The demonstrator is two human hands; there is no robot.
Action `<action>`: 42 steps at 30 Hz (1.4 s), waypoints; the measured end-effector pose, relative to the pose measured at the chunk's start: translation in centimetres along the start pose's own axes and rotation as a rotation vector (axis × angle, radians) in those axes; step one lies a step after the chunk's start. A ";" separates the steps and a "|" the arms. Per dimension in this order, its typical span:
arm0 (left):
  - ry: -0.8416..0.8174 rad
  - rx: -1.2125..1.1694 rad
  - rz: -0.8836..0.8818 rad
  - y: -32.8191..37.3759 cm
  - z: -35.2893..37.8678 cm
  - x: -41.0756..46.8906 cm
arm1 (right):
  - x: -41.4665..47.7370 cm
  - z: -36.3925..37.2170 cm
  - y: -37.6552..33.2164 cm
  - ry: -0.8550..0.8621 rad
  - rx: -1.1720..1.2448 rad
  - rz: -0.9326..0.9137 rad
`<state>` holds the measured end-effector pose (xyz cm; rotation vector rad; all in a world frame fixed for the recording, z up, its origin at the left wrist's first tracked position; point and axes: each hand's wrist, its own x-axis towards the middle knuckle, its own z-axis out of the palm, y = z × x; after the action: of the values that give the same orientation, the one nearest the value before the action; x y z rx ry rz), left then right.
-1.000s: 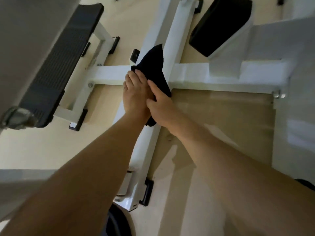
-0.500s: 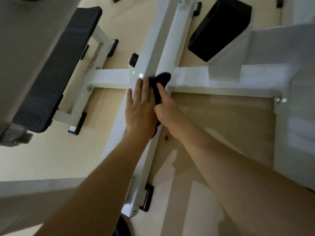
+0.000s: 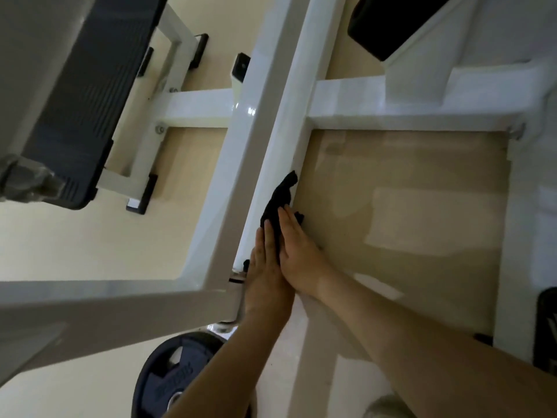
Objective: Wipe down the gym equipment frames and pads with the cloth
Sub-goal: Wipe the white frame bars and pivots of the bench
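Note:
A black cloth (image 3: pixel 278 200) lies against the long white frame beam (image 3: pixel 262 116) that runs from the top centre down towards me. My left hand (image 3: pixel 266 274) and my right hand (image 3: pixel 297 251) lie side by side with straight fingers, both pressing the cloth's near end onto the beam's right side. The cloth's far tip sticks out past my fingertips. A black pad (image 3: pixel 391 22) sits on a white support at the top right.
A black ribbed footplate (image 3: pixel 87 95) on a white bracket stands at the left. A white crossbar (image 3: pixel 407 101) runs right from the beam. A dark weight plate (image 3: pixel 171 375) lies below my left forearm. Another white bar (image 3: pixel 90 306) crosses the lower left. Beige floor lies around.
Both hands and the cloth have slid down the beam towards me, away from the crossbar junction. The view has shifted closer to the frame, and a weight plate has come into sight.

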<state>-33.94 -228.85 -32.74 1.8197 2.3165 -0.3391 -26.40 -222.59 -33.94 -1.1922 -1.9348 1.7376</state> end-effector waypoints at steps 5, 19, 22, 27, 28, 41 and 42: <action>0.090 0.110 0.138 0.6 -0.7 7.7 | 1.6 -3.4 0.3 0.071 0.203 0.082; 0.040 0.412 0.298 -1.0 0.7 1.7 | 2.9 -4.3 -1.5 -0.008 0.425 0.270; -0.203 0.578 0.293 -1.5 1.6 -3.6 | 0.4 0.4 -0.7 -0.132 0.305 0.313; -0.224 0.594 0.377 -3.0 2.0 -7.0 | -3.6 3.6 0.1 -0.192 0.288 0.357; -0.185 0.527 0.384 -3.2 1.6 -6.5 | -3.5 3.5 0.3 -0.189 0.274 0.342; -0.046 0.191 0.010 1.5 -4.3 6.3 | 0.8 -5.7 0.8 -0.044 0.268 0.337; -0.013 0.116 -0.059 1.8 -4.2 5.9 | 1.3 -5.7 0.6 -0.025 0.347 0.345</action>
<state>-33.55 -221.69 -30.48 1.7969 2.3918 -0.5013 -23.09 -217.77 -33.54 -1.4320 -1.4159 2.1554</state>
